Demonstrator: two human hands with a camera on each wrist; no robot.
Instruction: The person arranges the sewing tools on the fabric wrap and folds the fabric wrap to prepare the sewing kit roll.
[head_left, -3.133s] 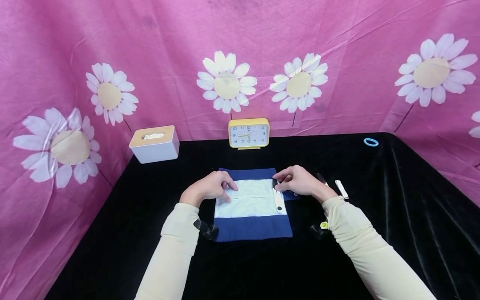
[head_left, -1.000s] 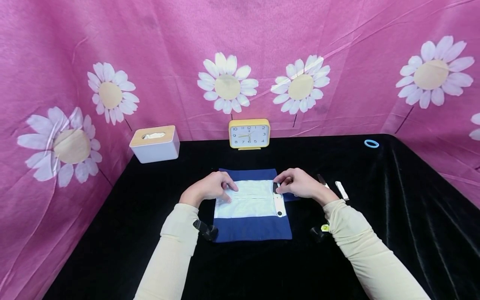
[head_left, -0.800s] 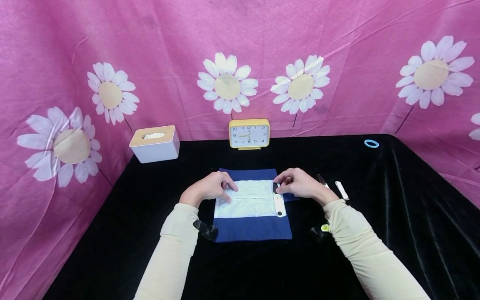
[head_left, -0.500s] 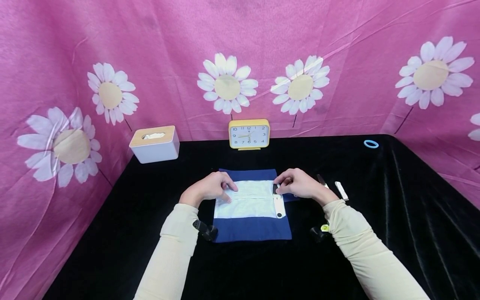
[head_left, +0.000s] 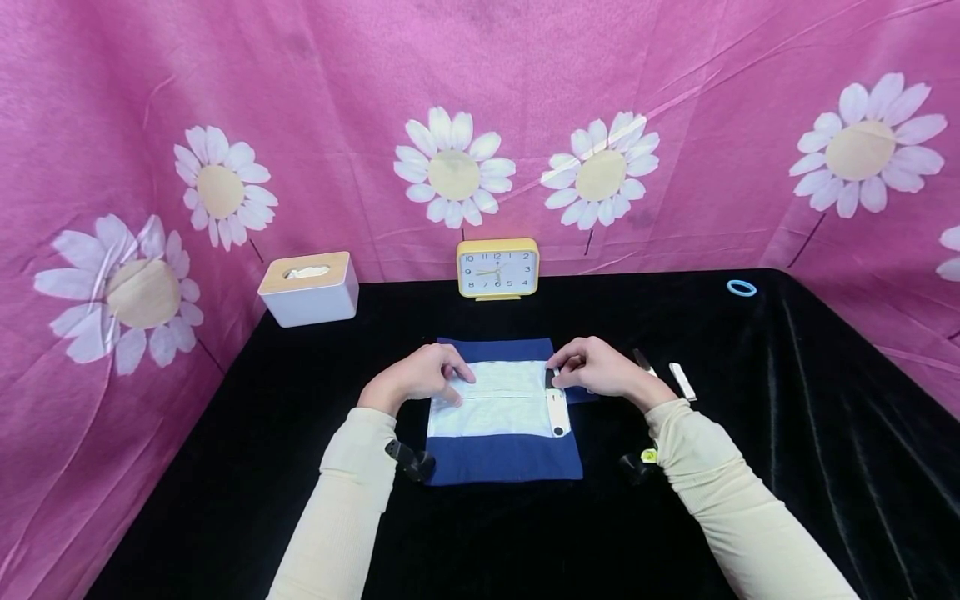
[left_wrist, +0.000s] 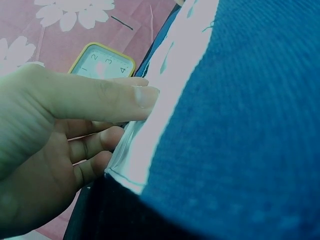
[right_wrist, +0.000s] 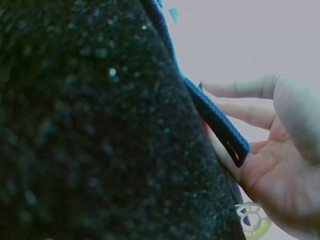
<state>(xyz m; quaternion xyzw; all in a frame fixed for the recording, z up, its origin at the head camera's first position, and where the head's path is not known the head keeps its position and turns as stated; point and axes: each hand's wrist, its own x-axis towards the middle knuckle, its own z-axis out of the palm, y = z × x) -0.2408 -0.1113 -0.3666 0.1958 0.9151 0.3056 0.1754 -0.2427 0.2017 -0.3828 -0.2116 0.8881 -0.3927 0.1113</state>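
Observation:
A blue cloth (head_left: 504, 458) with a white middle panel (head_left: 502, 400) lies flat on the black table cover. My left hand (head_left: 420, 373) rests on the panel's left side, its thumb and index finger apart; in the left wrist view the thumb (left_wrist: 115, 102) presses the white strip, other fingertips at the edge. At the panel's right edge, my right hand (head_left: 596, 367) pinches the black part of a slim black-and-white tool (head_left: 557, 410) with a dark dot near its white end. The right wrist view shows a blue strap (right_wrist: 220, 122) beside the palm; the tool is hidden there.
Right of the right hand lie a dark-and-white slim item (head_left: 644, 363) and a short white piece (head_left: 683, 382). A tissue box (head_left: 311, 290), a yellow clock (head_left: 498, 268) and a light blue ring (head_left: 741, 288) stand or lie along the back, before a pink flowered curtain.
Since the oldest frame, the tool's white end has slid slightly toward the person along the panel's right edge, and my right hand has shifted slightly the same way. My left hand stays put.

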